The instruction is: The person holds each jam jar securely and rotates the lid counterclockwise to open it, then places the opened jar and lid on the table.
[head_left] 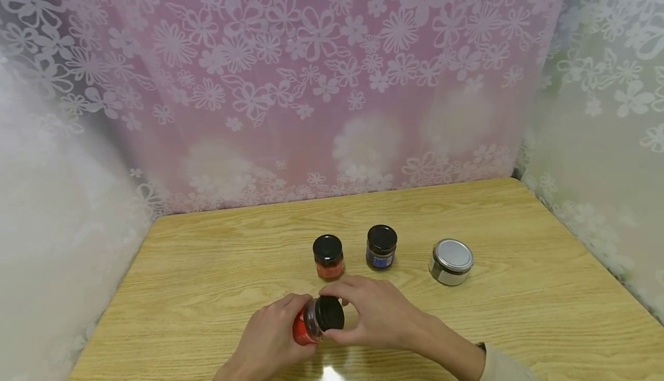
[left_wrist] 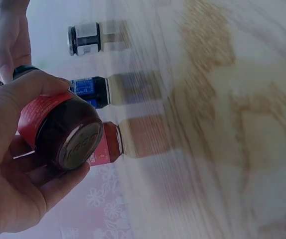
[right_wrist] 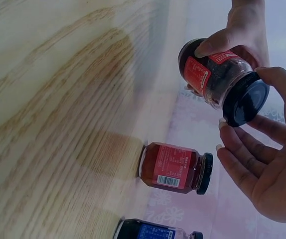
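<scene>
"Where was the held jar (right_wrist: 221, 82)?"
"Tilted above the table (head_left: 207, 271)! The left hand (head_left: 272, 332) gripped its body, the right hand (head_left: 381, 315) pinched its black lid (head_left: 330, 313)!"
"Beyond?"
"A red-labelled jar (head_left: 328, 257), blue-labelled jar (head_left: 381, 247) and silver-lidded jar (head_left: 451, 261) stood upright!"

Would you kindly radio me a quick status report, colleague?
Left grip around red-labelled jar; right grip pinching its black lid. Jar tilted, held off the table. Three other jars stand beyond, none apparently in the way.

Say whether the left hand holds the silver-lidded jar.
No, the left hand grips a black-lidded jar; the silver-lidded jar stands on the table.
</scene>
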Tool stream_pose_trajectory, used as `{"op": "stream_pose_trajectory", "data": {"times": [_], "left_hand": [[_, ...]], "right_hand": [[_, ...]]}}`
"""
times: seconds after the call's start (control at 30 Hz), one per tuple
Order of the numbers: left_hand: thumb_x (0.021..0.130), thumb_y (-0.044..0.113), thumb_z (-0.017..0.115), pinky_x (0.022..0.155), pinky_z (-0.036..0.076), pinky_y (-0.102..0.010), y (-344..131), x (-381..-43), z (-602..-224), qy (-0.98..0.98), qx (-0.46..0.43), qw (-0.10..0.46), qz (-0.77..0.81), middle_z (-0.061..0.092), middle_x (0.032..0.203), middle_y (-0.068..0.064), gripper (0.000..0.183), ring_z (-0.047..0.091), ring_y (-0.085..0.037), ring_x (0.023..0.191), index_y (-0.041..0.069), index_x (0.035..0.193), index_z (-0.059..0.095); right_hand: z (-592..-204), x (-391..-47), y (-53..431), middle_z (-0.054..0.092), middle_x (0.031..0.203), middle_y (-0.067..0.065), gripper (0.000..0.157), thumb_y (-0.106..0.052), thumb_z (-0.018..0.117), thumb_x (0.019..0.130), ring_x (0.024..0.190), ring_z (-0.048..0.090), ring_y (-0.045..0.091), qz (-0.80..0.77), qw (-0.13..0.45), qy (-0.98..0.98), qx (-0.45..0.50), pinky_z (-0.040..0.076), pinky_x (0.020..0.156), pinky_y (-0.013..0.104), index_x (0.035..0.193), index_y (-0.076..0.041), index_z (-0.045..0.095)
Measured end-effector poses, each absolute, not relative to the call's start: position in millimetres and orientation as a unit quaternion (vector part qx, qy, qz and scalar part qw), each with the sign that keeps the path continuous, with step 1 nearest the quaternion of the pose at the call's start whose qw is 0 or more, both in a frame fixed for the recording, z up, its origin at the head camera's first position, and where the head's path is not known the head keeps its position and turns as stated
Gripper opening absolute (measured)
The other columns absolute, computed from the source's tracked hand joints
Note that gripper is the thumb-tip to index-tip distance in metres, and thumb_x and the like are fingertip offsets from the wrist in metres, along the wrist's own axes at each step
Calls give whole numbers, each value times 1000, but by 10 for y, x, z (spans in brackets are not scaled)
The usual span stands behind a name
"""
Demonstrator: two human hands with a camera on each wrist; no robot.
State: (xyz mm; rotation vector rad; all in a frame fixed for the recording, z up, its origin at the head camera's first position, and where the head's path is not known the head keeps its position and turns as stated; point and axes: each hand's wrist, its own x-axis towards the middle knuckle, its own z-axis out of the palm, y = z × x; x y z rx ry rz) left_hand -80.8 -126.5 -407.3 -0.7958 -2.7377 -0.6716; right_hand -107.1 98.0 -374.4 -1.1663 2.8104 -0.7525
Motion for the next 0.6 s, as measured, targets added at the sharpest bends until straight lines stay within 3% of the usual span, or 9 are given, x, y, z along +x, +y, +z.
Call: {"op": "stream_pose_trajectory", "data": {"times": [0.13, 0.37, 0.6], "left_hand": [[59, 24, 83, 59, 48, -23, -1289, -816, -4097, -927, -272, 103, -237, 62, 90, 7, 52, 56, -2, 72, 12, 106, 64], [60, 24, 83, 58, 48, -22, -1315, -824, -4106, -930, -260, 60, -253, 62, 90, 7, 52, 55, -2, 70, 13, 107, 63], [64, 24, 83, 58, 49, -24, -1345, -838, -4099, -937, -212, 24, -277, 62, 93, 8, 52, 57, -3, 71, 13, 110, 62]], "right_hand": [[-3755, -1078, 983, 60, 112, -11, 49, -54, 67, 82, 101, 57, 5, -231, -7, 891, -391, 51, 76, 31, 121, -25, 62], [-3771, -1093, 1008, 58, 111, -13, 49, -48, 73, 79, 100, 55, 3, -250, -32, 872, -419, 50, 77, 28, 121, -25, 62], [-3751, -1103, 1044, 56, 113, -17, 52, -54, 69, 82, 97, 55, 5, -329, 18, 869, -370, 49, 80, 30, 126, -29, 57]]}}
